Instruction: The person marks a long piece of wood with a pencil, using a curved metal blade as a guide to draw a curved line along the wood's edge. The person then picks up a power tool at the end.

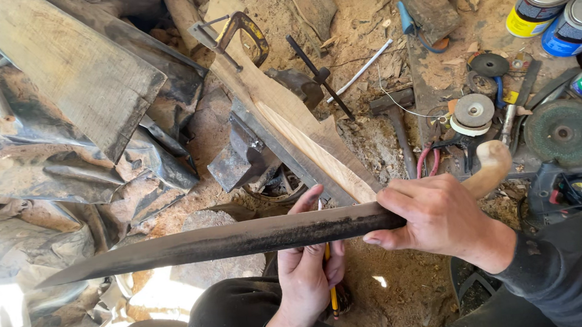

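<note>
Gripping the long blade (220,240), right hand (435,217) fingers (389,204) wrap over its spine.

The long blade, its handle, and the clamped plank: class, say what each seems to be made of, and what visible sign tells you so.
Long blade: likely steel, dark, dull and blotchy, unpolished.
Handle: pale, smooth, rounded; probably wood, possibly horn.
Clamped plank: wood, with a fresh light cut face showing grain beside grey weathered surfaces.
The right hand grips the blade; the left hand holds a yellow pencil, apparently wood.
</note>
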